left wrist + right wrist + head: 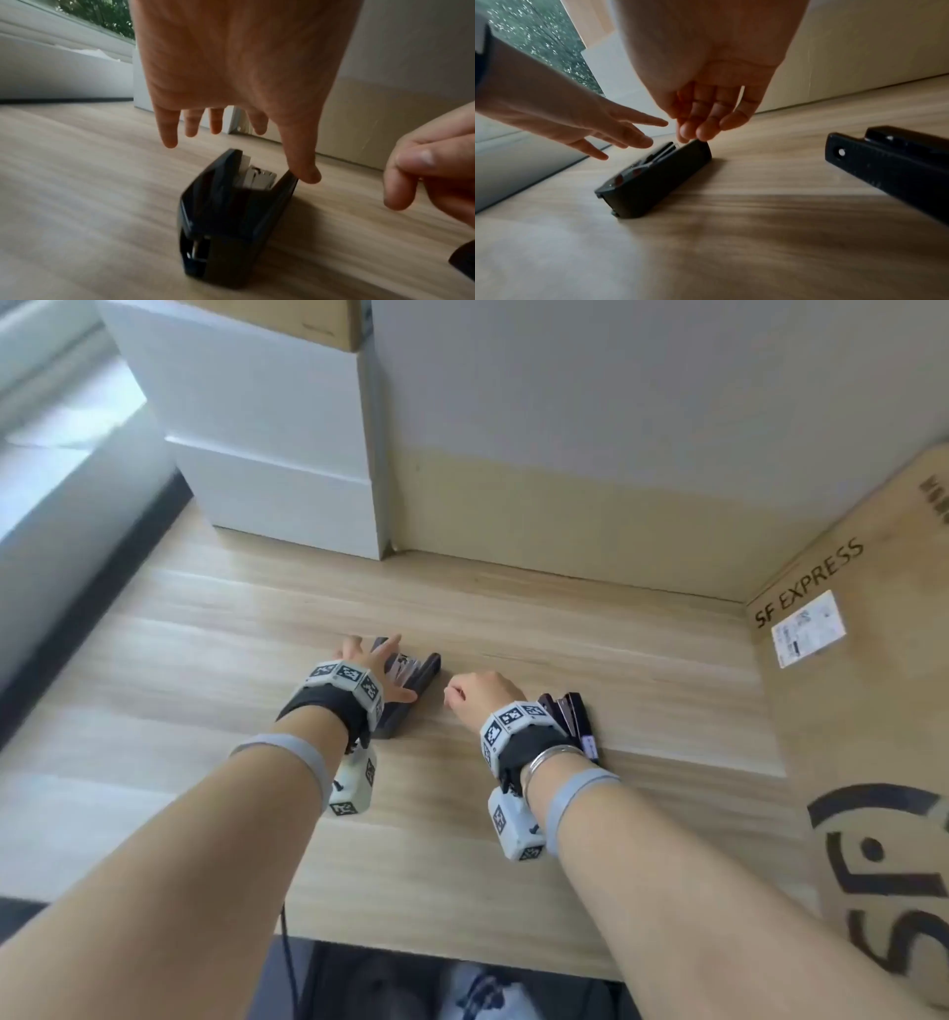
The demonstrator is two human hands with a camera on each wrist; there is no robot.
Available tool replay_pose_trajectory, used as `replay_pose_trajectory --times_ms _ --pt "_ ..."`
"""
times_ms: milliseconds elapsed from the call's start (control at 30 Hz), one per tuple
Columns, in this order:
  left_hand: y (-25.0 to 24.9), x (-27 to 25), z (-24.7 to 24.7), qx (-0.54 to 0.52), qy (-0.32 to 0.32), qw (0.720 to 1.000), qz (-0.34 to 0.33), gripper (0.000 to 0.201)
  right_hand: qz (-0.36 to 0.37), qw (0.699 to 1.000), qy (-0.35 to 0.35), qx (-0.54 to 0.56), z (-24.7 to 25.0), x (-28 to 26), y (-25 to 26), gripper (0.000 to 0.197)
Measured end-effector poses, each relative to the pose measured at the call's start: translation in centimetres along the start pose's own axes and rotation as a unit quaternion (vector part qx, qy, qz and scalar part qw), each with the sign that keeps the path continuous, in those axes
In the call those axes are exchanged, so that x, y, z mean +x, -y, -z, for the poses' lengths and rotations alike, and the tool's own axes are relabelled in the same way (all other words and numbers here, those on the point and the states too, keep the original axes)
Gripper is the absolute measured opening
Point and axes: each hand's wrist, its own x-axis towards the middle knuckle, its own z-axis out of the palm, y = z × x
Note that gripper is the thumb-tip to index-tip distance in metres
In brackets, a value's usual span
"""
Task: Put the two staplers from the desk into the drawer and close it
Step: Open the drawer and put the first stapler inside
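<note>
Two black staplers lie on the wooden desk [513,839]. The left stapler [416,685] rests on its side under my left hand [375,660], whose fingers are spread straight just above it. In the left wrist view the thumb [306,172] hovers at the left stapler's [231,213] upper edge; I cannot tell whether it touches. My right hand [472,698] hangs between the staplers with loosely curled fingers [700,130] that hold nothing, their tips near the left stapler's [654,178] far end. The right stapler [572,721] [890,168] lies beside my right wrist. No drawer is in view.
A white cabinet unit [267,454] stands at the back left on the desk. A large cardboard box [616,454] forms the back wall, and another marked SF EXPRESS [873,711] closes off the right side. A window sill runs along the left.
</note>
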Motion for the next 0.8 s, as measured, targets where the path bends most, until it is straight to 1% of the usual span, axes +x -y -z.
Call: replay_pose_trajectory --times_ms 100,200,333,433,600,800 --pt "-0.4 0.9 -0.9 0.025 0.013 0.999 0.02 0.096 -0.009 1.0 -0.003 0.007 -0.6 0.6 -0.8 0.031" --pt "-0.9 1.9 -2.3 0.014 0.027 0.999 0.033 0.094 -0.007 1.0 0.012 0.014 -1.3 1.3 -1.5 0.029" --pt "-1.2 2.8 -3.3 0.01 -0.009 0.999 0.049 0.089 -0.008 0.999 0.03 0.007 -1.9 2.2 -2.5 0.026" --pt "-1.4 3.1 -3.4 -0.004 -0.022 0.998 0.051 0.083 -0.002 0.999 0.044 -0.006 -2.3 2.6 -2.9 0.026" --pt "-0.9 3.2 -3.2 -0.013 -0.025 0.999 0.041 0.078 0.006 0.998 0.054 -0.009 -2.5 2.7 -3.4 0.03" --pt "1.1 1.4 -3.1 -0.02 -0.03 0.999 0.03 0.077 0.008 0.998 0.051 -0.03 -2.6 2.1 -2.3 0.025"
